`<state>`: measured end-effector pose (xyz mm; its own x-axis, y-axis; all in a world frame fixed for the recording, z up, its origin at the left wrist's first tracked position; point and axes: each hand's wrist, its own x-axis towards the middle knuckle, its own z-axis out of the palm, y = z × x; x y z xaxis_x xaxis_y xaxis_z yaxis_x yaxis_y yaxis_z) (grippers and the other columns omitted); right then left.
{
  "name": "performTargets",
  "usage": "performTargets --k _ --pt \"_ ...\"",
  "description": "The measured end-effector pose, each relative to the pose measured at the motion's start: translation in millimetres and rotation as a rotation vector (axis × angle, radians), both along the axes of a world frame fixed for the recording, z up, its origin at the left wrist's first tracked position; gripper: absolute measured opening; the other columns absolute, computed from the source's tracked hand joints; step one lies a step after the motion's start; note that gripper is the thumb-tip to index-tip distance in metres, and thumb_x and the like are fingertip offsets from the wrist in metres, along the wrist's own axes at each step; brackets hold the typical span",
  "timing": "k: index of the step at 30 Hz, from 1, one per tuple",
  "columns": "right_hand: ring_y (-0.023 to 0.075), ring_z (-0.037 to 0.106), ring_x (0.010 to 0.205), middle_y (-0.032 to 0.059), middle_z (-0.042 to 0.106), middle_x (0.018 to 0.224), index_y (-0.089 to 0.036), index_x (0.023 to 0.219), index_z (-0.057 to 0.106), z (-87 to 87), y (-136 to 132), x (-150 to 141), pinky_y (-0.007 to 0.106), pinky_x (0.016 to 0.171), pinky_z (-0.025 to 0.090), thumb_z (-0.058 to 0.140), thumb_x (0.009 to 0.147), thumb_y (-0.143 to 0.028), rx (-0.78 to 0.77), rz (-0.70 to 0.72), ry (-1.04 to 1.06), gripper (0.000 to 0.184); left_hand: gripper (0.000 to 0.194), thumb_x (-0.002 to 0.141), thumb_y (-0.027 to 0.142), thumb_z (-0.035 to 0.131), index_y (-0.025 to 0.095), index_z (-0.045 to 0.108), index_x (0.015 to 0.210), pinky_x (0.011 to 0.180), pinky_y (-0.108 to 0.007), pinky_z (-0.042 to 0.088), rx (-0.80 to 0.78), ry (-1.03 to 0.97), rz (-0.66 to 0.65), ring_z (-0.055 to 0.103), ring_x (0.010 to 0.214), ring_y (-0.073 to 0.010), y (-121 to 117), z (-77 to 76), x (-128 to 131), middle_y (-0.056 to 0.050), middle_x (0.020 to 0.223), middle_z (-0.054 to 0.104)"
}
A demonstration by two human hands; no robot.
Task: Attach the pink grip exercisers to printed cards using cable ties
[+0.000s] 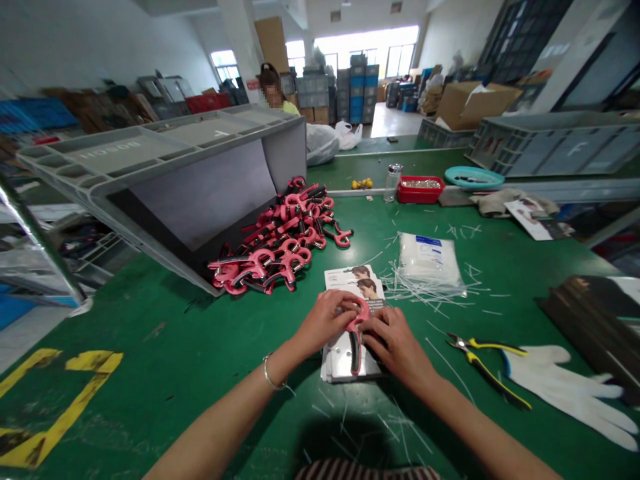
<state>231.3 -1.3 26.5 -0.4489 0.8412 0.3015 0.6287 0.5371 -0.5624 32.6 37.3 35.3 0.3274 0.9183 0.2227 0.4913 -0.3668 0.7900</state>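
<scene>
A pink and black hand grip strengthener (355, 347) lies over a stack of printed cards (340, 363) in front of me. My left hand (327, 320) is closed around the pink curved top of the strengthener. From the other side my right hand (395, 340) has its fingers bent in against the strengthener near its spring; its fingertips are partly hidden. More cards with a printed head picture (367, 288) show just beyond my hands. A heap of similar hand grip strengtheners (285, 240) spills from a tipped grey crate (165, 150) at the left.
Loose white cable ties (420, 288) lie beside a clear bag of ties (431, 260). Yellow-handled cutters (493, 367) and a white glove (565, 383) rest at the right. Further back are a red tray (421, 193), a glass jar (393, 183) and a turquoise dish (474, 177). A person (275, 93) is behind the crate.
</scene>
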Motion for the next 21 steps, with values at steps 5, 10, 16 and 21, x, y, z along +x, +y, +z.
performTargets --k 5,10,16,21 --pt "0.0256 0.051 0.1 0.0069 0.061 0.103 -0.028 0.098 0.07 -1.1 2.3 -0.7 0.043 0.087 0.044 0.059 0.094 -0.028 -0.015 0.011 0.061 0.012 0.013 0.086 0.025 0.065 0.028 0.074 0.096 0.097 -0.039 0.035 0.013 -0.011 -0.007 0.057 0.105 -0.0239 -6.3 -9.5 3.6 -0.003 0.102 0.072" --pt "0.026 0.05 0.113 0.0058 0.061 0.115 -0.025 0.088 0.068 -10.9 13.9 -6.1 0.047 0.098 0.038 0.059 0.094 -0.031 -0.084 -0.116 0.206 0.012 0.01 0.086 0.025 0.066 0.028 0.075 0.091 0.095 -0.039 0.034 0.025 0.006 0.038 0.055 0.1 -0.0231 -8.0 -18.6 3.8 -0.002 0.095 0.073" --pt "0.0278 0.044 0.124 0.0057 0.053 0.134 -0.024 0.084 0.069 -12.4 13.2 -4.3 0.049 0.102 0.034 0.06 0.092 -0.03 -0.107 -0.081 0.217 0.014 0.01 0.087 0.027 0.066 0.027 0.075 0.092 0.094 -0.037 0.036 0.033 -0.047 0.071 0.057 0.097 -0.0215 -8.6 -25.8 4.8 -0.002 0.096 0.074" --pt "0.0274 0.045 0.124 0.0046 0.05 0.14 -0.023 0.084 0.07 -10.1 12.5 0.0 0.048 0.103 0.036 0.062 0.091 -0.029 -0.118 -0.036 0.197 0.012 0.011 0.087 0.024 0.067 0.025 0.076 0.093 0.092 -0.036 0.037 0.089 -0.005 0.069 0.057 0.096 -0.0207 -7.6 -26.1 6.2 -0.002 0.094 0.074"
